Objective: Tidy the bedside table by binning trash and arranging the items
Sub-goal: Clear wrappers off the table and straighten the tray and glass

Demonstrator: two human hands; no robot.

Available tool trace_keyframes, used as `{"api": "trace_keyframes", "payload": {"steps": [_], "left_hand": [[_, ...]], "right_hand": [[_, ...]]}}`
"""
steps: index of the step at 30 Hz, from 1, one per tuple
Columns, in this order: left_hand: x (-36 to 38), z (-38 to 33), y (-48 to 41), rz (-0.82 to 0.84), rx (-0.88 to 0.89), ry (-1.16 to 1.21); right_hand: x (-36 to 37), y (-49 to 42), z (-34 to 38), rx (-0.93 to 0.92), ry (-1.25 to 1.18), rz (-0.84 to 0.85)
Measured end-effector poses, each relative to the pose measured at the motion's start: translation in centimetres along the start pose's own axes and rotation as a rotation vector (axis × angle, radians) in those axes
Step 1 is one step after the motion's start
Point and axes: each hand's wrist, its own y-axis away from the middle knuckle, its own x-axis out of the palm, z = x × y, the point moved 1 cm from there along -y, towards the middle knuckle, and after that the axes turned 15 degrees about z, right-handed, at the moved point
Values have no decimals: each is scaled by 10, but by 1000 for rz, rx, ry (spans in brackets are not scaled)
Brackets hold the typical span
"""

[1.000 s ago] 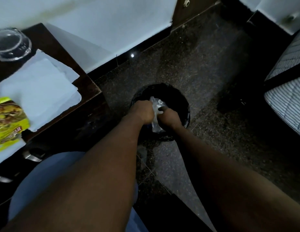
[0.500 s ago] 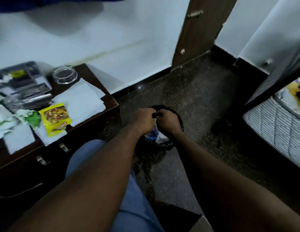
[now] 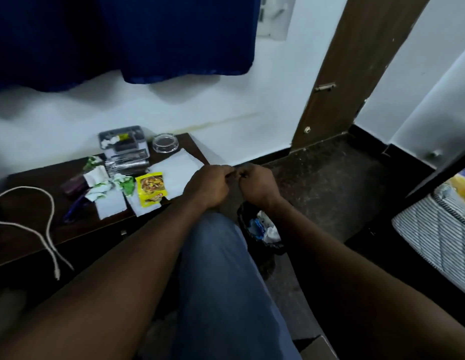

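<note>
Bin [image 3: 242, 216], black, stands on the floor [image 3: 330, 193] just beside my denim knee [image 3: 221, 255] and below my right forearm, with white and blue trash [image 3: 265, 228] inside it; above it my left hand [image 3: 208, 185] and right hand [image 3: 257, 185] hang almost touching, fingers of both curled in tight, tips hidden, so I cannot tell whether they pinch anything. My left hand sits over the right front corner of the dark worktop [image 3: 31, 203]; white napkins [image 3: 179, 170] lie at that corner, and a smaller sheet [image 3: 110, 207] reaches the front edge. On them a yellow sachet [image 3: 150, 187] shows a food picture; its red label is too blurred to read. Crumpled green-and-white wrappers [image 3: 114, 183] lie just left of it, a pen [image 3: 75, 206] beyond; a white cord [image 3: 50, 216] trails off the front edge. Glass ashtray [image 3: 165, 143] and grey tray [image 3: 122, 139] stand at the back against the wall. Open floor runs from the bin to the brown door [image 3: 356, 74] and the striped mattress [image 3: 434, 229].
</note>
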Motion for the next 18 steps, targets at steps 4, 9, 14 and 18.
{"api": "trace_keyframes", "payload": {"steps": [4,9,14,18], "left_hand": [[-26,22,32,-56,-43,-27],[-45,70,60,-86,-148,-81],[-59,134,104,-64,-184,-123],[-66,182,125,-41,-249,-149]], "right_hand": [[18,-9,39,-62,15,57],[51,-23,86,-159,22,100],[97,-35,129,-299,77,248],[136,-48,157,-407,92,326]]}}
